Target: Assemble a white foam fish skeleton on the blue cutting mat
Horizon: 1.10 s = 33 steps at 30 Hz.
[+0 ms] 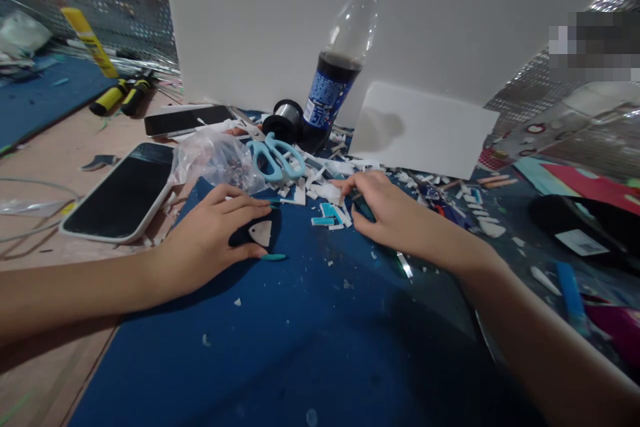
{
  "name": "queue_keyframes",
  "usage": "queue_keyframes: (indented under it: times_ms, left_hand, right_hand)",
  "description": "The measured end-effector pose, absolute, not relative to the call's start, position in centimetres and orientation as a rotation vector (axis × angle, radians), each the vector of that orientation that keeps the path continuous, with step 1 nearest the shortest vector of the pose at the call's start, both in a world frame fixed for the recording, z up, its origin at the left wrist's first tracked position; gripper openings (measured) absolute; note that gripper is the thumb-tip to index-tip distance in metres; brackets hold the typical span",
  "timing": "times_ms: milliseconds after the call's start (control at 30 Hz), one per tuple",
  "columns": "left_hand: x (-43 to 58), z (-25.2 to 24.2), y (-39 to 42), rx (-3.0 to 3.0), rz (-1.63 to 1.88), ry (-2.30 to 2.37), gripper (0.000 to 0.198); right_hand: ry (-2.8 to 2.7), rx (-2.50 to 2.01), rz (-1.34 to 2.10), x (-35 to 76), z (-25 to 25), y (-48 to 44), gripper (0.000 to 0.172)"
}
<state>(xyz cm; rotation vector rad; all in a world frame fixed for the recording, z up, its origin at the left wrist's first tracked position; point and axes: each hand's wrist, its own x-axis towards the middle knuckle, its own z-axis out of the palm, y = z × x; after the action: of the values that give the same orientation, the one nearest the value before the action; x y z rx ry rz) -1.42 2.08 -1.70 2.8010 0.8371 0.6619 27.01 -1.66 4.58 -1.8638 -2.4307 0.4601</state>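
My left hand [215, 230] rests on the blue mat [300, 320] with its thumb and fingers spread. Between them lies a small pale triangular piece [261, 233] with a dark dot, like a fish head; I cannot tell whether the thumb touches it. Long teal nails tip this hand. To the right, my right hand [383, 207] reaches to the pile of white scraps [320, 180], thumb and index finger apart, fingertips at the pile's edge. Some of its fingers are hidden. Just left of it sit several blue and white strips [330, 215].
Behind the hands are light-blue scissors [277, 159], a plastic bag [215, 157], a black spool [285, 121] and a cola bottle [333, 73]. A white card [425, 130] leans on a tall white board [260, 20]. Two phones [123, 197] lie left; a black strap-like object [585, 230] lies right.
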Motion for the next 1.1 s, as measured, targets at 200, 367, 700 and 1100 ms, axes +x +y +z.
queue_keyframes:
  times_ms: [200,367,700,1100]
  left_hand:
    - [-1.4,-1.8,2.0,2.810,0.670,0.844,0.050]
    - [-1.4,-1.8,2.1,2.799,0.658,0.855,0.048]
    - [-1.5,-1.8,2.0,2.763,0.623,0.872,0.046]
    - [-1.4,-1.8,2.1,2.766,0.643,0.830,0.045]
  right_hand:
    - [-2.478,-1.726,0.148,26.2,4.0,-1.1,0.015]
    - [-2.310,-1.683,-0.127,26.3,2.4,-0.7,0.009]
    - [-2.077,-1.801,0.379,25.7,3.6,-1.1,0.022]
    - [-2.102,-2.158,0.473,25.1,6.4,-2.5,0.027]
